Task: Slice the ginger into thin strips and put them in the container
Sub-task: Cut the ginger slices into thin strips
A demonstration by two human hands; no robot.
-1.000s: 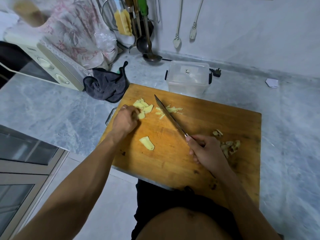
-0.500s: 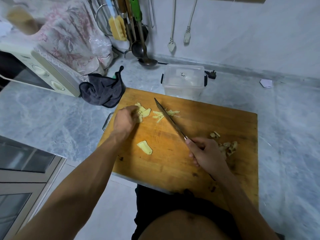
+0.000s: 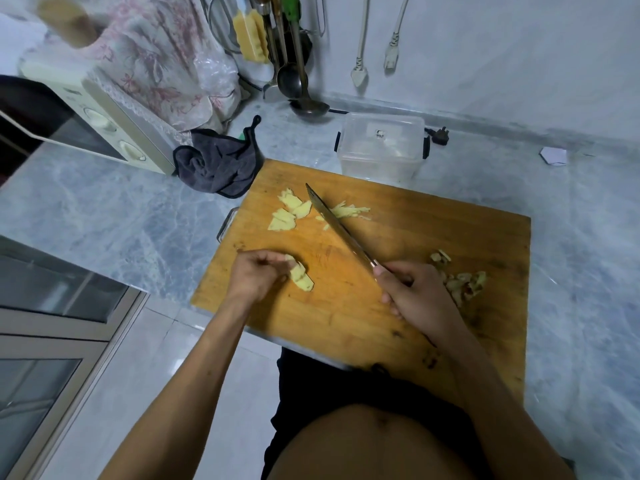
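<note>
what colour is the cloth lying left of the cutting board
Dark grey cloth, seen in the head view.

Counter: grey marbled countertop (image 3: 104,216) fills the middle of my view, left to right.
Wall: pale wall (image 3: 519,46) across the upper right; two white plugs (image 3: 360,76) hang on it.
Upper left: cream microwave (image 3: 104,123) under a floral cloth (image 3: 156,64).
Top centre: ladles (image 3: 304,98) and a yellow sponge (image 3: 250,38) hang.
Lower left: pale tiled floor (image 3: 214,393), glass cabinet door (image 3: 45,296).
</note>
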